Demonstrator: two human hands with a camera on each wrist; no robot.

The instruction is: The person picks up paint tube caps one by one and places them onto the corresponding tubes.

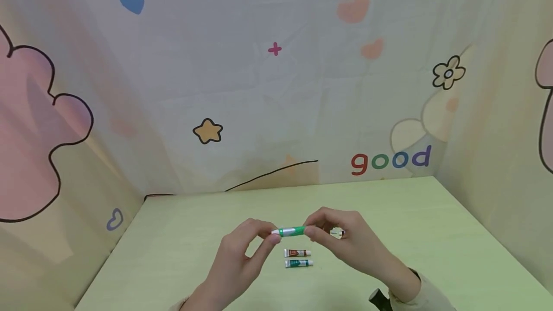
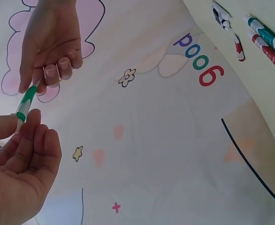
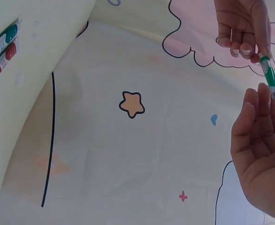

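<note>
A small green and silver paint tube (image 1: 293,231) with a white cap is held level between both hands, above the table. My left hand (image 1: 242,253) pinches it at the capped end with thumb and forefinger. At the other, flat end, my right hand (image 1: 345,236) grips it between thumb and fingers. The right wrist view shows the silver crimped end of the tube (image 3: 270,75) by the right fingertips. Below the hands, a red-brown paint tube (image 1: 297,253) and a dark green paint tube (image 1: 299,263) lie side by side, caps to the right.
More small tubes, partly hidden by the right hand in the head view, lie on the table, among them a red tube (image 2: 239,48) and dark-and-white ones (image 2: 220,18). The pale green table (image 1: 173,253) meets printed cloth walls (image 1: 259,109). A black object (image 1: 380,299) sits at the right sleeve.
</note>
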